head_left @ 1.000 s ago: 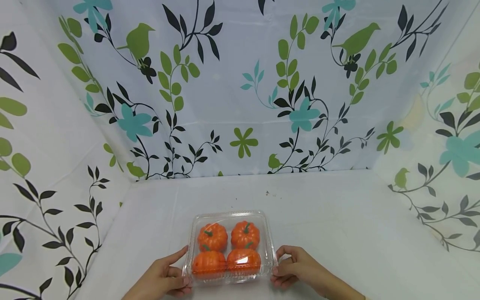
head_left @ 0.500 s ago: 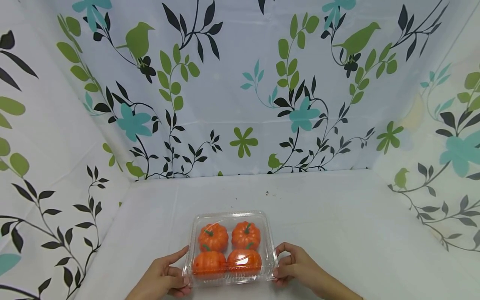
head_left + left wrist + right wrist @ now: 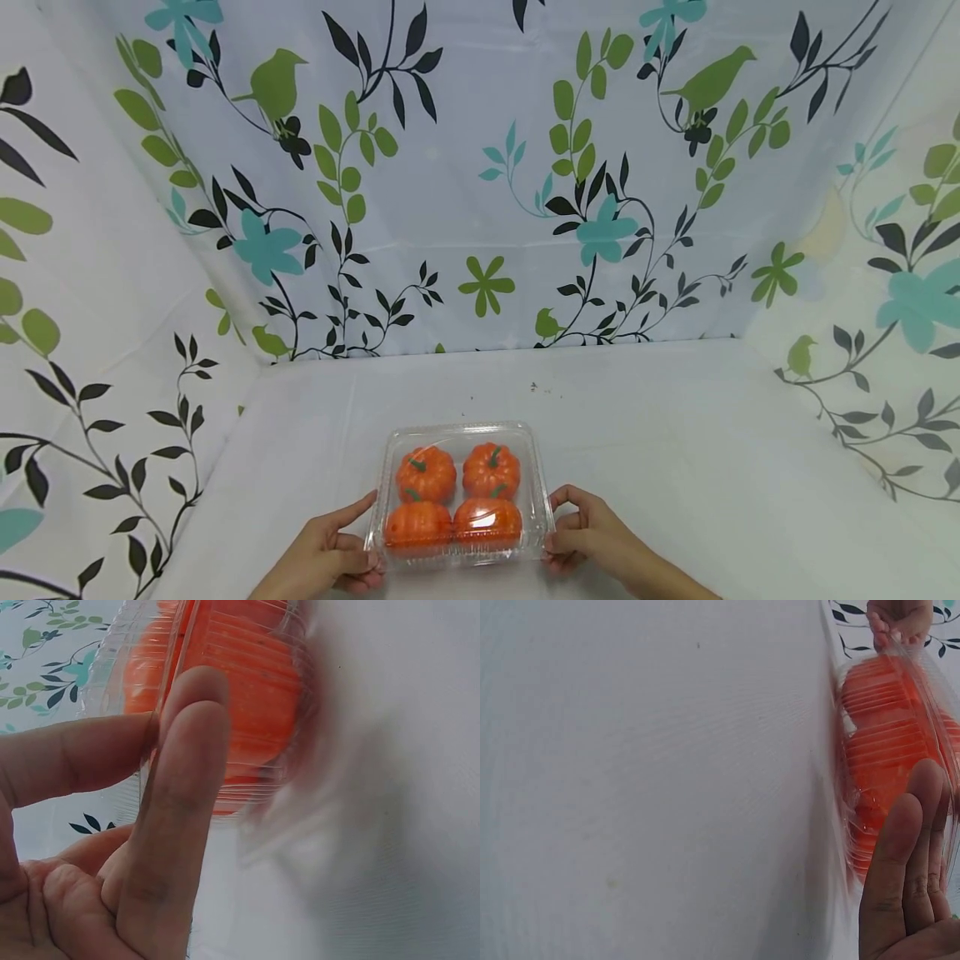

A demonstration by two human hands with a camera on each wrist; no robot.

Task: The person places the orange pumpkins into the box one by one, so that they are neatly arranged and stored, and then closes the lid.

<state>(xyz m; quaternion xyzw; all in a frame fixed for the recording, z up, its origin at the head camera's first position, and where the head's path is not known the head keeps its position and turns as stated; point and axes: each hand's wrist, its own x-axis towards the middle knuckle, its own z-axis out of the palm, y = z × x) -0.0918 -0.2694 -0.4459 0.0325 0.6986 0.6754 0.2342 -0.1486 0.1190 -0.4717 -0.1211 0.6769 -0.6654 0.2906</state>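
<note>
A clear plastic clamshell box (image 3: 459,435) with its lid down sits at the front middle of the white table. Several small orange pumpkins (image 3: 426,477) with green stems lie inside it, in two rows. At the box's left side my left hand (image 3: 318,557) pinches the near corner of the rim, its index finger stretched along the side. My right hand (image 3: 588,537) pinches the rim at the near right corner. From the left wrist, the fingertips (image 3: 196,712) press against the ribbed edge. In the right wrist view, fingers (image 3: 889,855) lie along the box's side.
A white cloth covers the table (image 3: 675,450). Behind it and at both sides hang curtains (image 3: 465,175) printed with leaves, birds and flowers. A few small dark specks (image 3: 534,387) mark the cloth beyond the box.
My right hand has shifted slightly, its fingers closer in on the rim than a second ago. The box and my left hand stay almost exactly where they were.
</note>
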